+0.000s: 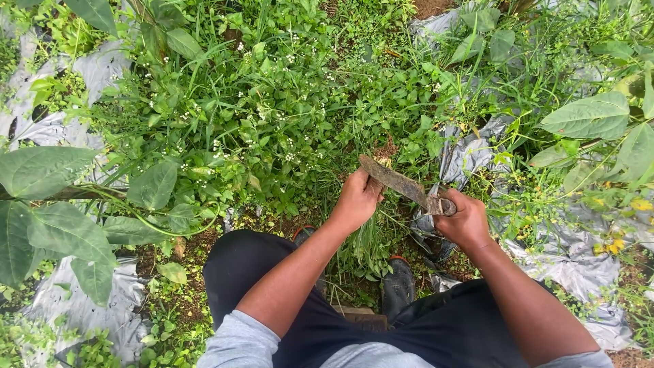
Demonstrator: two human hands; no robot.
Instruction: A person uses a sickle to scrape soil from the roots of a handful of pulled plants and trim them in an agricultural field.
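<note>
You wear a light grey shirt with short sleeves that end above the elbows, leaving both forearms bare. Your trousers are dark, close to black, and plain. On your feet are dark rubber boots with a thin reddish-orange rim at the top. Your left hand and right hand are ungloved.

Rusty, rough metal blade; glossy, crinkled plastic sheeting.
</note>
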